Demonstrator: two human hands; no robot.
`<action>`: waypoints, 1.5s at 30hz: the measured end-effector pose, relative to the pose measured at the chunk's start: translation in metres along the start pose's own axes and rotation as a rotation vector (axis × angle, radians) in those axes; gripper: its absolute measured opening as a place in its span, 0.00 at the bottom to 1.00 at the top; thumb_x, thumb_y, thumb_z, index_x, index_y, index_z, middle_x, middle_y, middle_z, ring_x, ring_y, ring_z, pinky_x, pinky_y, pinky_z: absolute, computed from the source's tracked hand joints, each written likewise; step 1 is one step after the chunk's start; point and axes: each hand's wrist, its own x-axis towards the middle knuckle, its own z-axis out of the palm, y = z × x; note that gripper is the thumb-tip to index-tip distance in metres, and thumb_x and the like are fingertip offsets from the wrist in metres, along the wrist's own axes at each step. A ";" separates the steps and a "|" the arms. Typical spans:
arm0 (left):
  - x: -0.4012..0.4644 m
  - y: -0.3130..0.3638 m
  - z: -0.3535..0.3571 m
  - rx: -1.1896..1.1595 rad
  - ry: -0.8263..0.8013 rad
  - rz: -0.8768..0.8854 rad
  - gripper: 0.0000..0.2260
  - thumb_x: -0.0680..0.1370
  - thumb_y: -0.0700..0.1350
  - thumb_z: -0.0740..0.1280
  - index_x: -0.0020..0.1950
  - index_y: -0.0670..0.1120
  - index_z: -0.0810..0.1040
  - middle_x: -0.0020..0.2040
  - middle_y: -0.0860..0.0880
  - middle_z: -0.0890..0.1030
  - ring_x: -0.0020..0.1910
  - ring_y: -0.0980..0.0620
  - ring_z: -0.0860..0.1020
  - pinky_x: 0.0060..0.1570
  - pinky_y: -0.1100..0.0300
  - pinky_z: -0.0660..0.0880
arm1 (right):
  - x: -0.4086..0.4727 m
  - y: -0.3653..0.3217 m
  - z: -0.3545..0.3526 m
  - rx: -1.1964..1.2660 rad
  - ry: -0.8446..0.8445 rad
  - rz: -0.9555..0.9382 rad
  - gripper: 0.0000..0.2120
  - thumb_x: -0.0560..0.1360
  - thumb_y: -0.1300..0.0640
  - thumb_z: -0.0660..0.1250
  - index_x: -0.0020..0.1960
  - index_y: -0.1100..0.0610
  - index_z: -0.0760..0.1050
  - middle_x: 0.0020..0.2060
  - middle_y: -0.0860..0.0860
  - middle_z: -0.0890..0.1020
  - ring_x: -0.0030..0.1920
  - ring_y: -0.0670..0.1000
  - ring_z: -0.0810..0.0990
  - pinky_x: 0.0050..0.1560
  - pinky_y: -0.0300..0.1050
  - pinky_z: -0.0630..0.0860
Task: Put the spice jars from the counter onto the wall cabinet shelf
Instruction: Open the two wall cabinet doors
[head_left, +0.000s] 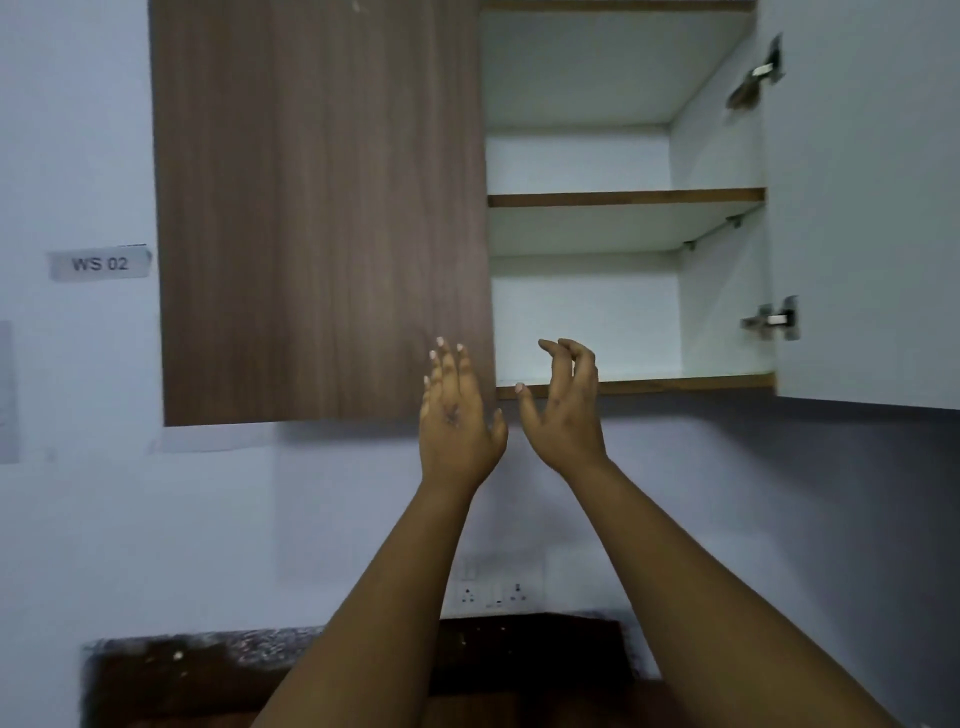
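Note:
Both my hands are raised in front of the wall cabinet, and neither holds anything. My left hand (457, 415) has straight fingers and is held up before the lower corner of the closed wooden left door (322, 208). My right hand (566, 410) is beside it with loosely bent fingers, just below the front edge of the bottom shelf (675, 383). The cabinet's right half stands open, showing white shelves with nothing on them, including the middle shelf (623, 197). No spice jars are in view.
The open white right door (862, 208) swings out at the right on metal hinges (771, 318). A dark counter (208, 675) lies low in view, mostly behind my forearms. A wall socket (493, 595) sits above it. A label reading WS 02 (100, 264) is on the wall.

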 end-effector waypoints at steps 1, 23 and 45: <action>0.005 -0.015 0.003 0.059 -0.031 0.022 0.37 0.74 0.43 0.67 0.78 0.36 0.53 0.78 0.36 0.50 0.78 0.39 0.51 0.75 0.44 0.56 | 0.008 0.000 0.014 0.010 -0.007 0.009 0.26 0.75 0.57 0.67 0.70 0.60 0.66 0.66 0.58 0.66 0.66 0.55 0.67 0.62 0.38 0.67; 0.053 -0.094 0.081 0.424 0.249 0.229 0.24 0.80 0.44 0.57 0.75 0.40 0.63 0.74 0.38 0.66 0.69 0.31 0.68 0.62 0.34 0.68 | 0.092 0.015 0.115 0.538 -0.220 0.590 0.23 0.78 0.47 0.65 0.69 0.55 0.67 0.62 0.52 0.77 0.59 0.53 0.77 0.60 0.51 0.76; -0.048 -0.023 -0.148 -0.092 0.089 -0.048 0.33 0.76 0.34 0.66 0.78 0.43 0.55 0.78 0.44 0.58 0.75 0.44 0.63 0.68 0.49 0.71 | 0.019 -0.224 -0.028 0.302 -0.201 0.516 0.22 0.76 0.54 0.69 0.65 0.57 0.66 0.59 0.55 0.76 0.56 0.55 0.77 0.55 0.47 0.77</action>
